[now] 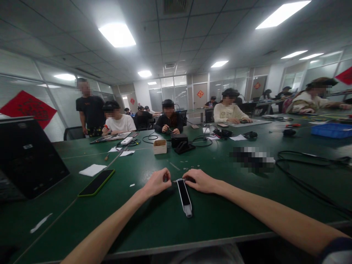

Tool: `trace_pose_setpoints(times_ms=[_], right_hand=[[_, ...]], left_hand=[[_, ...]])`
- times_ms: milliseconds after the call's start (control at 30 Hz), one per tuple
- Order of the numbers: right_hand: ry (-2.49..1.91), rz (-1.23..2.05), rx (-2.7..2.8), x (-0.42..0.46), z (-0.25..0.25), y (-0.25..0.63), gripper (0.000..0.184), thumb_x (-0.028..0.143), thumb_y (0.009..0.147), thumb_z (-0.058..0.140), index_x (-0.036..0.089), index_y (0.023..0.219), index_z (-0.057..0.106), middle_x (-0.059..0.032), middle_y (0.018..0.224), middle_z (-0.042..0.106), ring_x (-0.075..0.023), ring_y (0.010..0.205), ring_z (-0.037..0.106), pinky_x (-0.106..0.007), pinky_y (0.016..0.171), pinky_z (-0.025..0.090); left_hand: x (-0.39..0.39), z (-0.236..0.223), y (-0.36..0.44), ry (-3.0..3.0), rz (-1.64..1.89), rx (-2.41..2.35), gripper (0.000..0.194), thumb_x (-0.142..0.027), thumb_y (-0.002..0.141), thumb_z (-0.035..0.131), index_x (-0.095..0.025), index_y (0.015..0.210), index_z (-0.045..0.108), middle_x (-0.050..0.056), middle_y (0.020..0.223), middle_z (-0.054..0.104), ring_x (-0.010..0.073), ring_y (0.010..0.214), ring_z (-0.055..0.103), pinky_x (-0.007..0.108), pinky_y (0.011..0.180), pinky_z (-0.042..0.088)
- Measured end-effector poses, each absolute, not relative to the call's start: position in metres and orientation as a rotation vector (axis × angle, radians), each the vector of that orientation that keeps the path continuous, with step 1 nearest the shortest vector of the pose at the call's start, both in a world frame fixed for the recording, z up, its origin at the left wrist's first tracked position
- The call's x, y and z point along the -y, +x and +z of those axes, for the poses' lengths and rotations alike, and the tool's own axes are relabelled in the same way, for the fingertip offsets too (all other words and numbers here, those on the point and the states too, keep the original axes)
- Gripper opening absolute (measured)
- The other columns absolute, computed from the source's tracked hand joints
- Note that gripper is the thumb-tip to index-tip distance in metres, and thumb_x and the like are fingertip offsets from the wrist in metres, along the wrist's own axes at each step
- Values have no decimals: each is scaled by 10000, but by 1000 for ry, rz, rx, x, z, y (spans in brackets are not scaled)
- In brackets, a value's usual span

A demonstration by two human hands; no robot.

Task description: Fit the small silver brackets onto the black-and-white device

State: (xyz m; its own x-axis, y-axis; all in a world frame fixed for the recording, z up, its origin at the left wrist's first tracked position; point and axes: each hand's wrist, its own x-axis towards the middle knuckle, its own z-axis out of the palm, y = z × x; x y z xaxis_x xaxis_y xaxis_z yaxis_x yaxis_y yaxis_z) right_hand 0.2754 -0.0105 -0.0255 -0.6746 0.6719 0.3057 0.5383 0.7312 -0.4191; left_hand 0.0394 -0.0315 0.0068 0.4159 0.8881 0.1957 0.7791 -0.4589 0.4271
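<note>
On the green table lies a long, slim device (184,196) with a white frame and a dark strip, its narrow end pointing towards me. My right hand (200,180) is closed with its fingertips at the device's far end, steadying it. My left hand (158,182) is pinched just left of that end. A small thin metal piece (175,181) shows between the left fingertips and the device; its kind is too small to make out. Several small rings (192,167) lie just beyond my hands.
A phone with a green edge (96,182) and white paper (92,170) lie to the left, near a black computer case (30,157). Ahead stand a small box (160,147) and a black device (180,142). Black cables (299,172) and a blue tray (331,131) are right. People sit opposite.
</note>
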Motion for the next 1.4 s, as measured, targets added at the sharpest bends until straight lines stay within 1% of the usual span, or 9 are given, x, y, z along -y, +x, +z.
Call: trace_pose_setpoints(times_ms=[233, 400, 500, 600, 700, 833, 933, 1100, 1400], right_hand=[[-794, 227, 2405, 21, -15, 274, 280, 277, 870, 570, 164, 1127, 584, -73, 1015, 623, -179, 901, 572, -312, 798, 480], [-548, 259, 2359, 32, -13, 266, 168, 244, 889, 557, 158, 1019, 619, -60, 938, 636, -154, 850, 579, -276, 768, 481], [-483, 251, 2287, 30, -17, 263, 161, 272, 904, 550, 156, 975, 635, -59, 880, 640, -148, 809, 582, -268, 731, 484], [-462, 233, 2250, 26, -20, 264, 183, 308, 908, 552, 157, 954, 643, -59, 851, 642, -148, 785, 586, -264, 706, 486], [-484, 188, 2255, 22, -20, 267, 193, 316, 914, 541, 157, 949, 644, -61, 845, 641, -149, 775, 587, -268, 699, 490], [-558, 97, 2293, 16, -17, 276, 186, 282, 913, 531, 151, 995, 634, -78, 898, 640, -165, 825, 589, -290, 733, 498], [-612, 15, 2386, 8, -15, 286, 173, 250, 912, 517, 152, 992, 635, -83, 928, 639, -171, 861, 587, -301, 769, 493], [-746, -71, 2580, 1, -13, 295, 169, 224, 895, 522, 150, 975, 652, -83, 926, 636, -175, 861, 585, -299, 772, 480], [-819, 217, 2585, 3, -21, 287, 185, 267, 884, 544, 169, 986, 663, -56, 928, 655, -172, 852, 598, -302, 776, 474]], left_hand=[[39, -1, 47, 2196, 876, -1201, 149, -265, 799, 596, -173, 869, 502, -20, 781, 576, 111, 642, 512, 220, 564, 389], [48, 0, 59, 1912, 937, -971, 242, -283, 786, 643, -183, 849, 431, -22, 762, 574, 113, 657, 540, 223, 585, 400], [49, -2, 63, 1809, 958, -911, 319, -332, 758, 687, -188, 823, 410, -9, 782, 601, 118, 674, 558, 228, 600, 400], [46, -4, 63, 1785, 968, -890, 342, -371, 747, 695, -188, 826, 416, -7, 771, 612, 127, 681, 572, 235, 607, 409], [45, -5, 60, 1917, 964, -1008, 289, -363, 773, 663, -181, 876, 465, -10, 753, 611, 139, 682, 579, 242, 608, 417], [42, -3, 51, 2286, 932, -1253, 215, -366, 840, 573, -182, 938, 521, 11, 835, 611, 146, 689, 552, 264, 623, 425], [39, -4, 43, 2542, 797, -1367, 180, -337, 859, 527, -183, 952, 541, 33, 872, 620, 173, 736, 561, 301, 684, 440], [35, -9, 39, 2632, 614, -1457, 192, -351, 874, 482, -190, 926, 573, 59, 927, 628, 208, 838, 585, 319, 742, 446], [38, -11, 45, 2636, 467, -1419, 150, -263, 853, 479, -176, 890, 596, 61, 889, 643, 204, 812, 593, 311, 729, 447]])
